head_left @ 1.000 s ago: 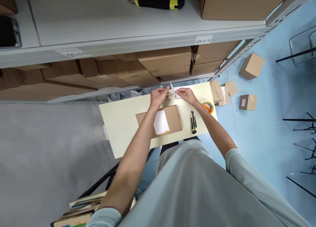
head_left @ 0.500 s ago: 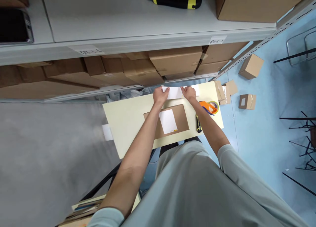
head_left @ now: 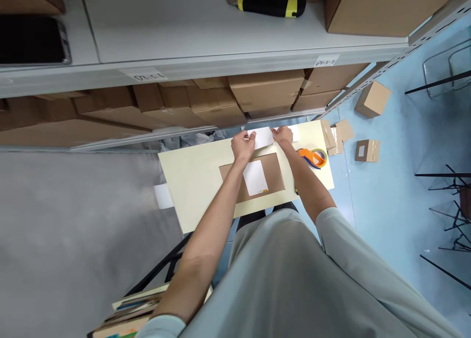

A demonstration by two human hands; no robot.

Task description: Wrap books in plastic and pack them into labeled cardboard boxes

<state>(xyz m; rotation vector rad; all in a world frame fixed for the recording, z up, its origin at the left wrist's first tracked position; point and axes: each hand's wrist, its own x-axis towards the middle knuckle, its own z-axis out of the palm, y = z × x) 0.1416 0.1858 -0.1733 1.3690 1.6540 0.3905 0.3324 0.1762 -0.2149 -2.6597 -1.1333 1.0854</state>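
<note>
Both hands hold a small white paper sheet (head_left: 263, 137) above the far edge of a pale yellow table (head_left: 191, 176). My left hand (head_left: 243, 145) pinches its left end and my right hand (head_left: 284, 136) pinches its right end. Just below the hands a flat brown cardboard box (head_left: 274, 171) lies on the table with a white label (head_left: 255, 177) stuck on its top.
An orange tape dispenser (head_left: 312, 157) lies on the table right of my forearm. Grey shelving (head_left: 206, 43) packed with cardboard boxes stands behind the table, with a black-and-yellow tool (head_left: 270, 3) on top. Small boxes (head_left: 368, 150) sit on the blue floor at right.
The paper, first held up at an angle, was spread out flat between both hands. The camera view has shifted, so the table sits further right in the frame.
</note>
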